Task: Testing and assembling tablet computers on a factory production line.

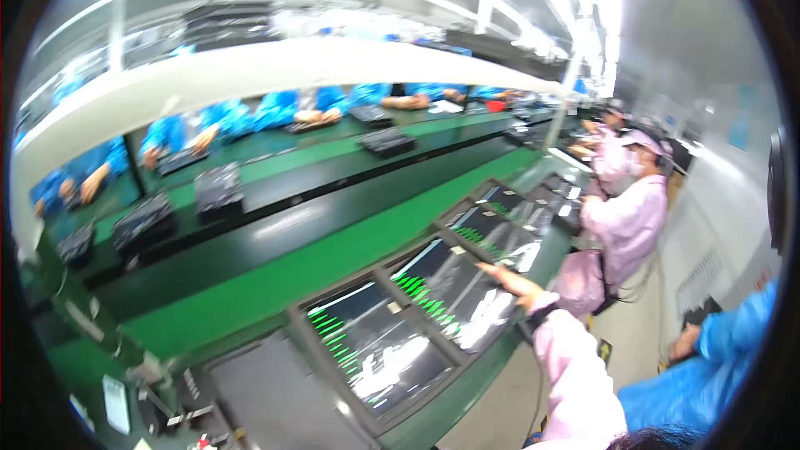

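Note:
My right hand (pixel 518 285), in a pink sleeve with a dark band at the wrist, reaches over the near bench from the lower right. Its fingers stretch out flat toward the upper right edge of a glossy dark panel (pixel 442 283) with green streaks across it. They seem to touch the panel's edge, and nothing shows in their grasp. A similar panel (pixel 354 325) sits to its left in a black frame (pixel 302 325). Beyond the hand, more such panels (pixel 492 229) continue along the bench. My left hand is out of view.
A green conveyor (pixel 275 283) runs beside the bench, with black wrapped blocks (pixel 219 190) beyond. Blue-sleeved people work across it. Another person in pink (pixel 629 208) sits farther along; a blue sleeve (pixel 708 375) is at right. A grey board (pixel 279 387) and a phone-like object (pixel 116 404) lie lower left.

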The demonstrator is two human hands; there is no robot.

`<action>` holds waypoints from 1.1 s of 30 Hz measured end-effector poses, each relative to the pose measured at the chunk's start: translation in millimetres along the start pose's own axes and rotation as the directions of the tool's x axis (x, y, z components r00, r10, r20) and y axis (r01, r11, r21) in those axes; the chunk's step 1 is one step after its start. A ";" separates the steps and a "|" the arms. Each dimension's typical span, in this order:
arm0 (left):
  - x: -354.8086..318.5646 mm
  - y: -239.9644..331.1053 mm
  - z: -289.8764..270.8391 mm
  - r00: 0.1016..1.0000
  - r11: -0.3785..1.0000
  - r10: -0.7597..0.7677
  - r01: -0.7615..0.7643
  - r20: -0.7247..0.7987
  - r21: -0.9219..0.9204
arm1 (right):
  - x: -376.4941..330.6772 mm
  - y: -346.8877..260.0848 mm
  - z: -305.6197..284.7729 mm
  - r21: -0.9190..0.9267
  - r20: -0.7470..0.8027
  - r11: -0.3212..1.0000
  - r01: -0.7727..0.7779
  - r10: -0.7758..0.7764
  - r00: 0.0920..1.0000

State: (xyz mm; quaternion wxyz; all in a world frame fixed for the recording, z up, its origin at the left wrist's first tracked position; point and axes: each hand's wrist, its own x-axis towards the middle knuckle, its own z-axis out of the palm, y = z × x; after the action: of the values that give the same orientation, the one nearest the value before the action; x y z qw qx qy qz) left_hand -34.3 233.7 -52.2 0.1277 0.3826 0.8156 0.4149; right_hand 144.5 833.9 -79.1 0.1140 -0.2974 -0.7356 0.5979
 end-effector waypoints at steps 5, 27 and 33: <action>54.7 -10.5 29.1 0.985 0.983 0.173 -0.173 -0.004 -0.067 | 37.9 40.9 25.2 0.126 -0.046 0.990 0.067 -0.062 0.997; 130.8 -58.8 37.6 0.939 0.940 0.328 -0.336 -0.108 -0.065 | -97.5 40.5 189.1 -0.884 -0.260 0.466 -0.034 -0.430 0.865; 102.8 -71.5 3.8 0.950 0.962 0.271 -0.271 -0.151 0.025 | 18.2 9.4 190.2 -0.808 -0.151 0.589 0.018 -0.236 0.960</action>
State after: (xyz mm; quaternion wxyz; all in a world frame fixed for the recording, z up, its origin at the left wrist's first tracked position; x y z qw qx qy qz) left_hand -138.8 285.0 -98.7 0.0056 0.4581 0.7635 0.4552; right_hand 33.3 691.0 -140.7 0.1001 -0.3335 -0.9246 0.1545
